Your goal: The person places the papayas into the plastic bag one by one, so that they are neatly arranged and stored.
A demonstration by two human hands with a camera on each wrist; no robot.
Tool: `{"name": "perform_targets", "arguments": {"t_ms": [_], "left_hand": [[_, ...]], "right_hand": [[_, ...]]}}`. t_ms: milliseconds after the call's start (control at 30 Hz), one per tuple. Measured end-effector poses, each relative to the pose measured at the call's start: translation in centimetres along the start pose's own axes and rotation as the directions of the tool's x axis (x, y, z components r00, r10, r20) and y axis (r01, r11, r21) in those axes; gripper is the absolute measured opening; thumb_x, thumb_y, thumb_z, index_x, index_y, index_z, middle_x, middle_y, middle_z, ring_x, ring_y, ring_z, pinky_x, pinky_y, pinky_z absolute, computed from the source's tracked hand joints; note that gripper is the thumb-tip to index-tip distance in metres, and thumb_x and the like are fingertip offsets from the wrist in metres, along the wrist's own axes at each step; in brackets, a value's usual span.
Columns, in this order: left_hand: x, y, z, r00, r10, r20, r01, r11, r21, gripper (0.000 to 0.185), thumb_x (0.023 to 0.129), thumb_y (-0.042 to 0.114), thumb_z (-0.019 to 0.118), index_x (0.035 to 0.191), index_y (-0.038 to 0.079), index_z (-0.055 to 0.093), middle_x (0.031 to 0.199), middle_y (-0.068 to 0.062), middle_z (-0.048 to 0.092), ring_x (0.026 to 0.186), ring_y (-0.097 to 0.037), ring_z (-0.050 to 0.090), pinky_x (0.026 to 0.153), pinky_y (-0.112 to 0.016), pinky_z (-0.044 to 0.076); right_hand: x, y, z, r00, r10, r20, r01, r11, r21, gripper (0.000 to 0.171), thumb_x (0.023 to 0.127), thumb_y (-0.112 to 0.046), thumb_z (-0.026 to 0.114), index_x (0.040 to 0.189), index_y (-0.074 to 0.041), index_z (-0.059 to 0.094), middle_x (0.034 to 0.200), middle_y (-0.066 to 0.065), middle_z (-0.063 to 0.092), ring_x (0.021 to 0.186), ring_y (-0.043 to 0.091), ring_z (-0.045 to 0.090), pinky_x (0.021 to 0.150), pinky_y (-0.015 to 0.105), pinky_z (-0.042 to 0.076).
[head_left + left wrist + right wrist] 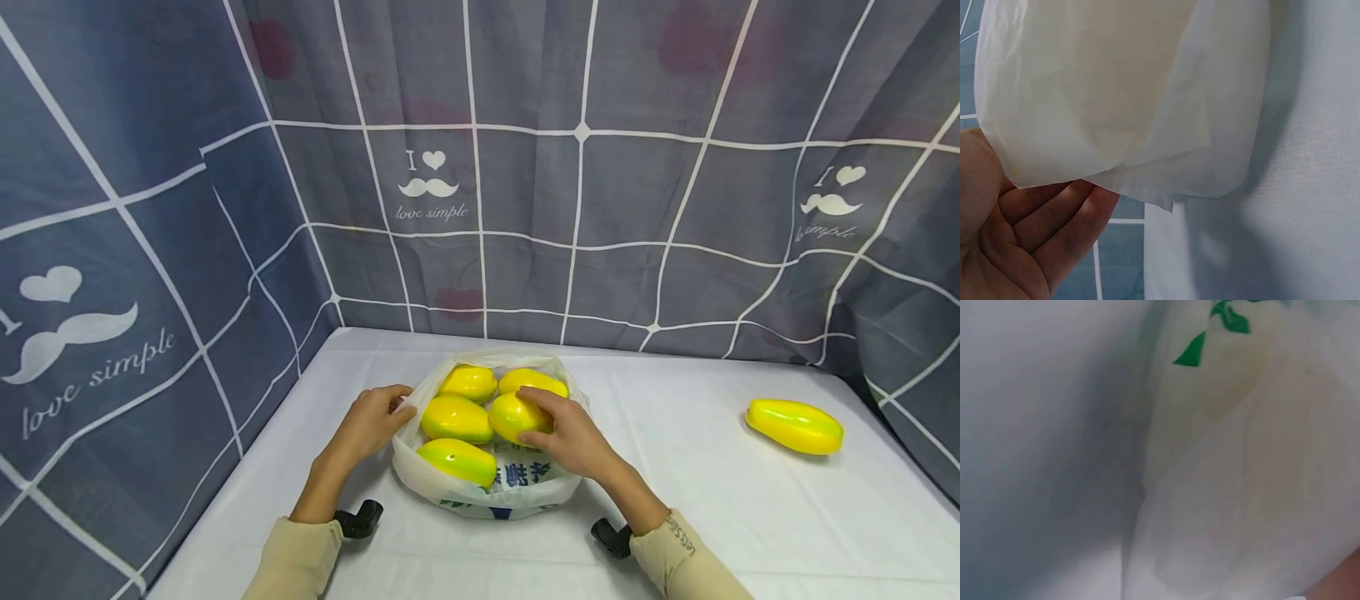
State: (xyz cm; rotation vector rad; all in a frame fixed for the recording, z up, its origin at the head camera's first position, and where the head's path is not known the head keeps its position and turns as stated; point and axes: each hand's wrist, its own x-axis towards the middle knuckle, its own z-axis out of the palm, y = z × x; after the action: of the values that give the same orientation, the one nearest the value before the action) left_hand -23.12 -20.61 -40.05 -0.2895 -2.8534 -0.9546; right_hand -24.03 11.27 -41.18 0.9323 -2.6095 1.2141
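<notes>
1. We saw a white plastic bag (480, 492) sitting open on the table (675, 517), near the front edge, between the two hands.
2. Five yellow-green fruits were in the bag; a sixth fruit (795, 426) lay well apart on the table, off to the right.
3. Left hand (369, 422) pinched the bag's left rim, fingers curled on the plastic. The left wrist view showed the bag film draped over its fingers (1054, 219).
4. Right hand (566, 433) was curled over one fruit (516, 415) inside the bag, fingers wrapped on top of it.
5. Our read: the fruit under the right hand was the one being handled at the bag mouth.
6. To do it well: keep the left pinch firm so the mouth stays wide, and move the fruit straight through the opening, clear of the rim.
7. Risk, as we judged it: smooth skins, so neighbours could roll if nudged.
8. Right wrist view only showed blurred plastic with a green print (1200, 350); no grip detail there.
</notes>
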Motion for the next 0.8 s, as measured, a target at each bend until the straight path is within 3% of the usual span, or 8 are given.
{"name": "perform_targets", "arguments": {"t_ms": [267, 800], "left_hand": [[0.17, -0.08, 0.09, 1.000, -0.012, 0.008, 0.012, 1.000, 0.000, 0.030, 0.092, 0.012, 0.066, 0.120, 0.001, 0.068, 0.092, -0.007, 0.068, 0.079, -0.020, 0.055, 0.074, -0.038, 0.046], [-0.14, -0.10, 0.01, 1.000, -0.008, -0.002, 0.008, 1.000, -0.002, 0.033, 0.092, 0.011, 0.067, 0.122, -0.002, 0.066, 0.102, -0.013, 0.069, 0.088, -0.025, 0.059, 0.083, -0.047, 0.049]], "right_hand": [[-0.04, 0.61, 0.03, 0.999, 0.028, 0.040, -0.025, 0.997, -0.069, 0.056, 0.083, -0.009, 0.079, 0.135, -0.004, 0.059, 0.139, 0.013, 0.055, 0.130, 0.033, 0.048, 0.107, 0.050, 0.035], [-0.32, 0.75, 0.57, 0.997, -0.009, 0.074, 0.020, 0.988, -0.154, 0.054, 0.084, -0.009, 0.077, 0.135, -0.002, 0.057, 0.139, 0.016, 0.054, 0.130, 0.036, 0.047, 0.108, 0.053, 0.033]]}}
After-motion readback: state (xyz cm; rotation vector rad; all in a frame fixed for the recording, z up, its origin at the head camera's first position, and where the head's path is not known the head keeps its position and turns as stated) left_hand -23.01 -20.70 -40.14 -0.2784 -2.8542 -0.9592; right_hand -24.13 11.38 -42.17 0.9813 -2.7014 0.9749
